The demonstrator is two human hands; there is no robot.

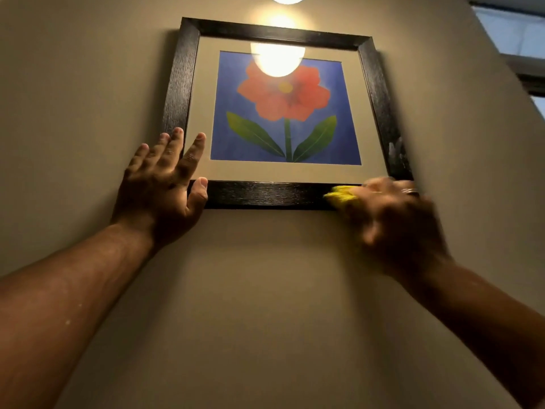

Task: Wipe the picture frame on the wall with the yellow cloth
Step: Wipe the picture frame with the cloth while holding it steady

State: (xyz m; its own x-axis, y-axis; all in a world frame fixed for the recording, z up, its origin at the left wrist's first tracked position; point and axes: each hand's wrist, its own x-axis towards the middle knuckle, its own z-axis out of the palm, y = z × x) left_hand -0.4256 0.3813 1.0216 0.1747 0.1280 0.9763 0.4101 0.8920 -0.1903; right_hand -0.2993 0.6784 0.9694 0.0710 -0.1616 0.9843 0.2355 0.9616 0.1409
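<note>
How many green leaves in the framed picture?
2: left leaf and right leaf, angling up from the base of the stem under the red flower. None look hidden.

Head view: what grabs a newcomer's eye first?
The black frame with its red flower print on blue, centre of the wall, with a lamp glare on the glass near its top. Below, the left hand braces the frame's lower left corner, while the blurred right hand presses a yellow cloth on the bottom rail.

Black picture frame hangs on wall; bunched yellow cloth on bottom rail.
</note>
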